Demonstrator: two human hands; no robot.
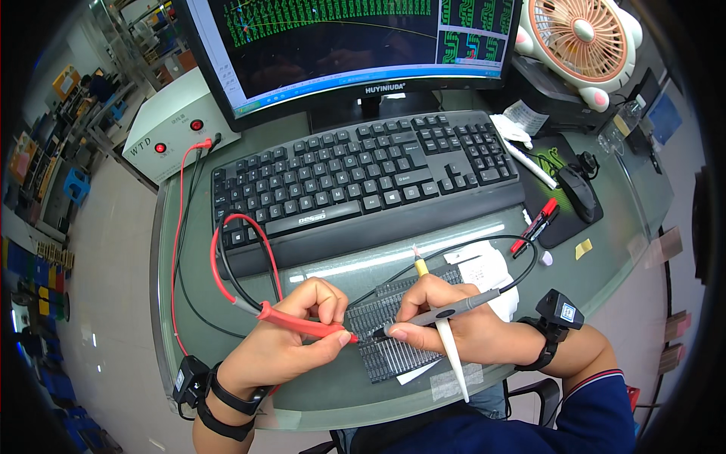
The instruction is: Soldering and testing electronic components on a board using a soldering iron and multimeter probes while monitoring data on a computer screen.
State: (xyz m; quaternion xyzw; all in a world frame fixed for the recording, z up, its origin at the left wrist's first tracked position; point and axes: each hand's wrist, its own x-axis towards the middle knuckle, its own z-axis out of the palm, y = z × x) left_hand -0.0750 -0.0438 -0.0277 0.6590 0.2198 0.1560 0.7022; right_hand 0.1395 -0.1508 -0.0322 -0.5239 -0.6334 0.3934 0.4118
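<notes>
My left hand [283, 352] is closed around a red test probe [299, 323], whose tip points right toward the panel. A grey test probe [461, 306] with a black cable is pinched in my right hand [480, 333], its tip angled left and down. Tucked among the same fingers is a slim tool with a white tapered handle [452, 359], a yellow collar and a thin pinkish tip. Both probe tips meet close together over a dark panel with rows of small segments [393, 362]. Whether they touch it I cannot tell.
Behind my hands lies a black keyboard [363, 174] below a monitor [333, 45] showing green patterns. A white box [174, 125] with red buttons stands left, with leads plugged in. To the right are a red marker [535, 225], a mouse [577, 193], and a fan [582, 34].
</notes>
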